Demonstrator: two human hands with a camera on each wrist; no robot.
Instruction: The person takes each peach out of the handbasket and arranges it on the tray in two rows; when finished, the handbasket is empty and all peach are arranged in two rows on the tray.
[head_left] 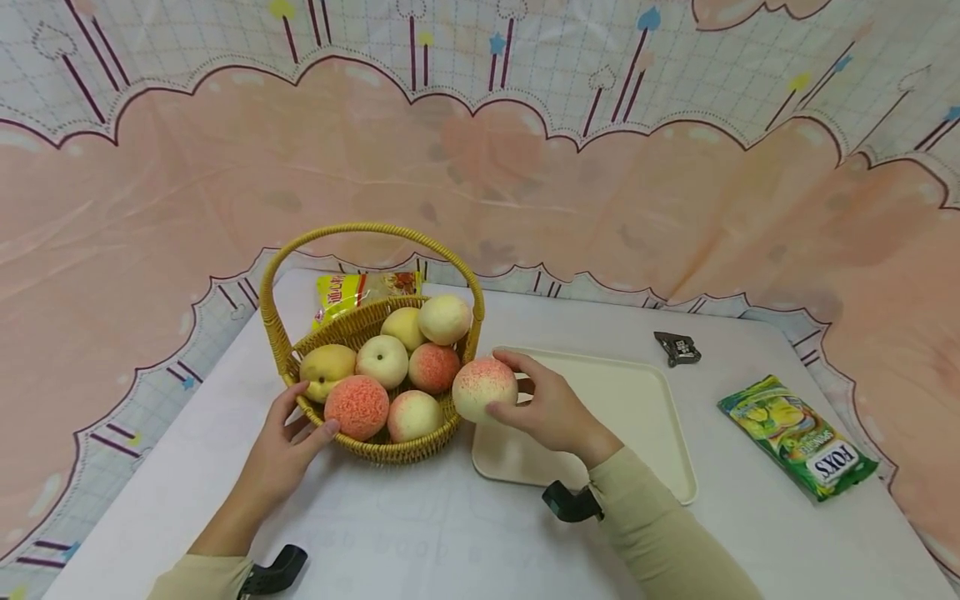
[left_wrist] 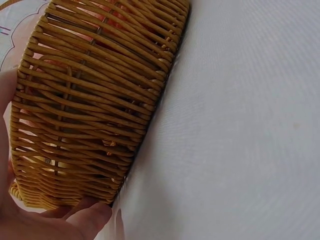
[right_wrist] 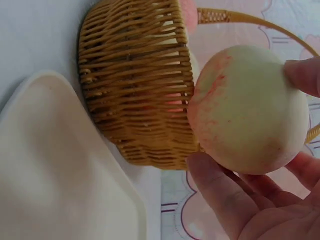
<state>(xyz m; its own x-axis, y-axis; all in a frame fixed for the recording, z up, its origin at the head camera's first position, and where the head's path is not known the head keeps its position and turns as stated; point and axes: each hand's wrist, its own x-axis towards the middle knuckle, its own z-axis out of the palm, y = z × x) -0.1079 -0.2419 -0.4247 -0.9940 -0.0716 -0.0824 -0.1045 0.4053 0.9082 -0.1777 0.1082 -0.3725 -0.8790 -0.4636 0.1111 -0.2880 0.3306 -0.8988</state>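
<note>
My right hand [head_left: 551,408] holds a pale peach with a reddish blush [head_left: 485,390] at the basket's right rim, over the left edge of a cream tray [head_left: 592,472]. In the right wrist view, thumb and fingers grip this peach [right_wrist: 250,110] beside the woven wall. At the left, my left hand [head_left: 281,458] grips the yellow-brown wicker basket [head_left: 405,452] by its side; the left wrist view shows its fingers against the weave [left_wrist: 90,100]. Inside the basket lie several round fruits, among them a coral-red one [head_left: 357,407], a white one [head_left: 382,361] and a yellow mango-like one [head_left: 327,367].
Behind the basket lies a yellow snack packet [head_left: 367,287]. A small black packet [head_left: 677,348] is beyond the tray's right corner, and a green FOX'S bag [head_left: 798,437] lies at the far right. The tall basket handle [head_left: 367,227] arches over the fruit.
</note>
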